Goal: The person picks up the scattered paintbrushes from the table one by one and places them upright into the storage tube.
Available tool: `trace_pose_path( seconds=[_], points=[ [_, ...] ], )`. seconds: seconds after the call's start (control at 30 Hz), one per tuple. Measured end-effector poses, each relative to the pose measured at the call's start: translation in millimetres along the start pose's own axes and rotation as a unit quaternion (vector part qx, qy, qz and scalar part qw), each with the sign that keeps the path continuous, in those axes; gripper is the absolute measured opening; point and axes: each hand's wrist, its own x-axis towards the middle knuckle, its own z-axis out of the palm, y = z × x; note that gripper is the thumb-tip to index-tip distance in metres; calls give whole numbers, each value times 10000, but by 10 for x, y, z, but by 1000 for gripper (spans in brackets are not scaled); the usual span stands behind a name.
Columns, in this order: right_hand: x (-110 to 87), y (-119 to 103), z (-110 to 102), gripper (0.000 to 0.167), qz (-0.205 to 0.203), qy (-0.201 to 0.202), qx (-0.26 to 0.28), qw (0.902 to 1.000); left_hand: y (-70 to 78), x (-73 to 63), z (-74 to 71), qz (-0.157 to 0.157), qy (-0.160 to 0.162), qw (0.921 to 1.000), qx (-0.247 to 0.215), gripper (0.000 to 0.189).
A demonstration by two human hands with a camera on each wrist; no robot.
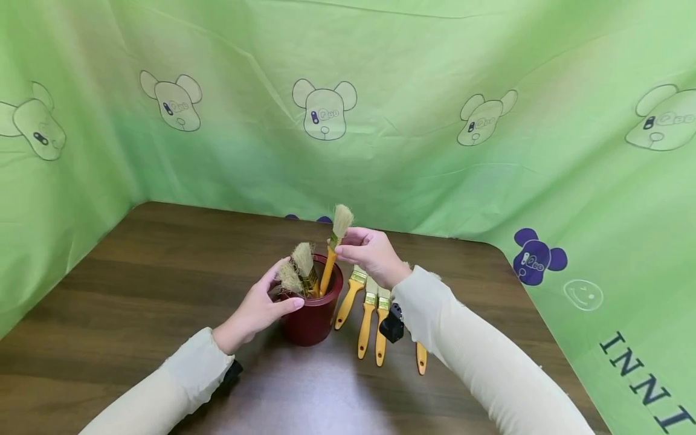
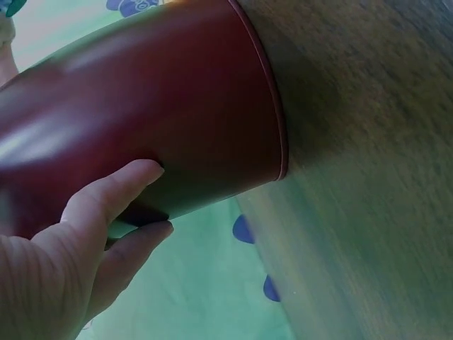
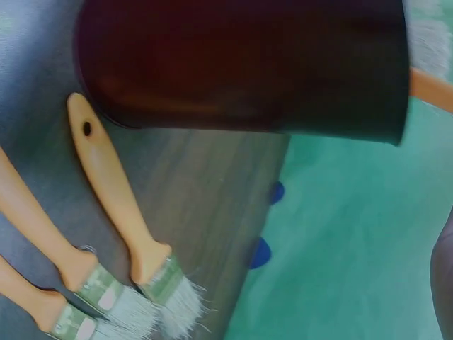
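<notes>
A dark red pot (image 1: 307, 325) stands upright on the table. My left hand (image 1: 261, 311) holds it at the left, thumb by the front of the rim; fingers lie along its wall (image 2: 163, 92) in the left wrist view. At the right of the rim, my right hand (image 1: 375, 252) pinches a paintbrush (image 1: 328, 269) near its metal band, bristles up. That brush's orange handle reaches down inside the pot, its lower end hidden. Other paintbrushes (image 1: 303, 260) stand bristles up in the pot's left part, leaning toward my left hand.
Several paintbrushes (image 1: 365, 329) with orange handles lie right of the pot, bristles pointing away; my right forearm partly covers them. The right wrist view shows one such brush (image 3: 113, 184) beside the pot's base. A green printed curtain (image 1: 380, 175) surrounds the wooden table (image 1: 163, 272).
</notes>
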Motion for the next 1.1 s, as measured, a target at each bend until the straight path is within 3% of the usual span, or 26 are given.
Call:
trace_pose_path(
  seconds=[0.37, 0.6, 0.73, 0.93, 1.1],
  points=[
    [-23, 95, 33, 34, -37, -289, -468, 9985, 23, -10, -35, 20, 78, 10000, 55, 80],
    [-70, 126, -32, 44, 31, -327, -279, 9991, 6, -7, -5, 66, -20, 10000, -3, 80],
    [-91, 143, -121, 44, 2, -177, -9, 9998, 10, -11, -1, 112, -2, 9999, -7, 79],
    [-178, 195, -358, 44, 192, 374, 181, 9990, 22, -27, -1, 125, -15, 9999, -7, 79],
    [-281, 277, -630, 44, 263, 759, -254, 9964, 28, -33, 12, 140, -24, 9999, -18, 79]
  ],
)
